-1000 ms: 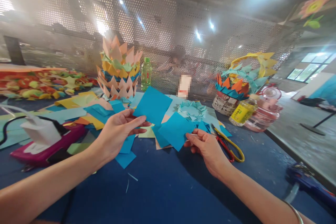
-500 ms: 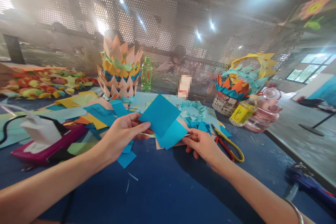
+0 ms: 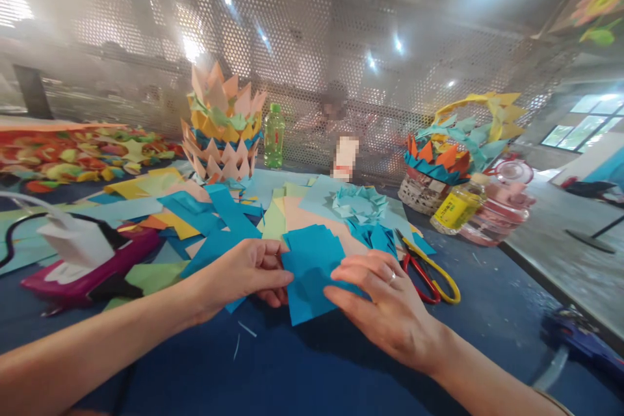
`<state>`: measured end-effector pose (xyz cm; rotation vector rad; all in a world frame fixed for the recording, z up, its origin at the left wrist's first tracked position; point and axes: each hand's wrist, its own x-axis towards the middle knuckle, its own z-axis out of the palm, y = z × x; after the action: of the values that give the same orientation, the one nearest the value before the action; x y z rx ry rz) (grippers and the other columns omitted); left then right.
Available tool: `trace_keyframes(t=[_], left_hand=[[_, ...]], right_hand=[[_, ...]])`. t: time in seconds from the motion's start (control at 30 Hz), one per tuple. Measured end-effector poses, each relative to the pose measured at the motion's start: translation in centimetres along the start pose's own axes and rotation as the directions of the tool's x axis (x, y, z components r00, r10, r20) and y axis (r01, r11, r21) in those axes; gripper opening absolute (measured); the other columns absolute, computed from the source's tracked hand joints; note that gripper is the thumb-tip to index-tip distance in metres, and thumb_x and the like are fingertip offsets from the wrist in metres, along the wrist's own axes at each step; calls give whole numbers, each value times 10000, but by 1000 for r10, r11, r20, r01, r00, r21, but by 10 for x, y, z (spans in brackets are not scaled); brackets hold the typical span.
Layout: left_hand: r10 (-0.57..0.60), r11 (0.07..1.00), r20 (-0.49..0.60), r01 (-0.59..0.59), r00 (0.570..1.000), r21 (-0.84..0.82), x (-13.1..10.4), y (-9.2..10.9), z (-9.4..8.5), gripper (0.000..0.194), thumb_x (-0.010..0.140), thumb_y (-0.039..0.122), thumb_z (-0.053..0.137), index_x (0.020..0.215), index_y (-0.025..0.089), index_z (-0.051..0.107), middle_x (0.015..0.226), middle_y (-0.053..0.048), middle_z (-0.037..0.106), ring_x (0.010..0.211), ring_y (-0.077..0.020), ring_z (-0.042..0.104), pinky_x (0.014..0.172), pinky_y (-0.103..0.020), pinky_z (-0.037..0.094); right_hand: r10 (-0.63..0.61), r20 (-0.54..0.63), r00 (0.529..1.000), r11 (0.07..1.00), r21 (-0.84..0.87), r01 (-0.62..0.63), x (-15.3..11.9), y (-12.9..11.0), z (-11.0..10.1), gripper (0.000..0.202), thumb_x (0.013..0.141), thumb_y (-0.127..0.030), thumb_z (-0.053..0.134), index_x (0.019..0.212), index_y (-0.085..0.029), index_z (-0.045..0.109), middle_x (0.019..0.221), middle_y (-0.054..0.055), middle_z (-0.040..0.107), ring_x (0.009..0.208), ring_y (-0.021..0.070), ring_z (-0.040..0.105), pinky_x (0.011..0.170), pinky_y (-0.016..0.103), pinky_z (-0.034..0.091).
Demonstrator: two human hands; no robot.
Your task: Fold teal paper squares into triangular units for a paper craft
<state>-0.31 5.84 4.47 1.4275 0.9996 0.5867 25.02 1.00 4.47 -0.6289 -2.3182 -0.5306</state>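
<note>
Head view: at lower centre, our left hand [image 3: 270,273] pinches blue paper squares [image 3: 312,273] by their left edge; our right hand [image 3: 385,305], loosely open, touches their right side.

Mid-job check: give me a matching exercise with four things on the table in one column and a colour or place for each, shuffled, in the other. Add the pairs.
Things:
1. Blue paper squares
2. Scissors
3. Power strip
4. Paper ring

Colours and places:
A. Magenta, with a white plug on it
B. Pale turquoise
C. Between the left hand and the right hand
D. Red and yellow handles

Pairs: 1-C, 2-D, 3-A, 4-B
</note>
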Motion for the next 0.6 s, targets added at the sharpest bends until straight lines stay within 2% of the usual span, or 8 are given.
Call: trace_keyframes(t=[0.13, 0.27, 0.3, 0.37, 0.43, 0.5, 0.53, 0.6], left_hand=[[66, 990, -45, -60, 997, 125, 0, -4, 4, 346, 783, 405, 729, 1031, 200, 602, 658, 17, 685, 602, -191, 700, 560, -274, 586], [273, 919, -157, -209, 949, 334, -11, -5, 12, 200, 869, 364, 671, 1020, 245, 615, 1010, -25, 690, 850, -177, 684, 753, -261, 558], [349, 874, -135, -270, 927, 403, -16, -5, 15, 162, 883, 343, 664, 1011, 253, 622, 1068, -24, 679, 868, -169, 670, 778, -255, 548], [575, 625, 51, -480, 816, 616, -28, -6, 21, 138, 918, 272, 623, 1055, 257, 611, 1125, -38, 664, 1023, -190, 646, 908, -274, 525], [687, 426, 164, -575, 708, 698, -40, -7, 28, 298, 899, 291, 668, 1182, 259, 578, 1229, -53, 656, 1162, -211, 615, 1025, -282, 487], [752, 258, 240, -609, 614, 750, -49, -5, 36, 285, 935, 376, 634, 1181, 239, 587, 1229, -77, 688, 1156, -228, 638, 1040, -290, 492], [753, 233, 256, -610, 606, 757, -52, -4, 39, 236, 956, 374, 600, 1149, 238, 608, 1209, -79, 704, 1133, -229, 651, 1030, -295, 503], [742, 235, 232, -569, 628, 788, -53, -1, 43, 171, 984, 287, 527, 1092, 227, 647, 1161, -78, 728, 1094, -232, 669, 995, -310, 527]], right_hand=[[-61, 37, 997, 998, 17, 60, -1, -5, 1, 207, 987, -78, 515, 988, -181, 695, 941, 2, 744, 963, 144, 628, 961, 321, 410], [4, 57, 998, 998, 54, -7, -3, -12, 2, 158, 953, -95, 549, 929, -162, 690, 894, 14, 746, 865, 157, 634, 915, 351, 426], [23, 69, 997, 997, 71, -28, -4, -13, 3, 155, 942, -95, 551, 910, -163, 687, 874, 18, 742, 842, 159, 633, 895, 353, 431], [35, 93, 995, 993, 108, -45, -4, -16, 3, 165, 923, -90, 547, 858, -163, 680, 824, 25, 726, 785, 161, 624, 835, 351, 443], [36, 110, 993, 989, 140, -51, -5, -18, 4, 202, 915, -82, 525, 800, -162, 670, 775, 31, 704, 734, 160, 612, 791, 352, 450], [44, 120, 992, 986, 153, -63, -5, -19, 4, 226, 913, -76, 506, 784, -163, 670, 761, 39, 696, 728, 164, 615, 782, 357, 458], [50, 126, 991, 986, 153, -69, -5, -20, 5, 226, 914, -75, 506, 792, -163, 674, 762, 40, 697, 736, 165, 621, 783, 357, 463], [52, 116, 992, 986, 150, -70, -5, -20, 6, 204, 903, -70, 525, 808, -165, 679, 759, 36, 699, 736, 162, 631, 775, 348, 473]])
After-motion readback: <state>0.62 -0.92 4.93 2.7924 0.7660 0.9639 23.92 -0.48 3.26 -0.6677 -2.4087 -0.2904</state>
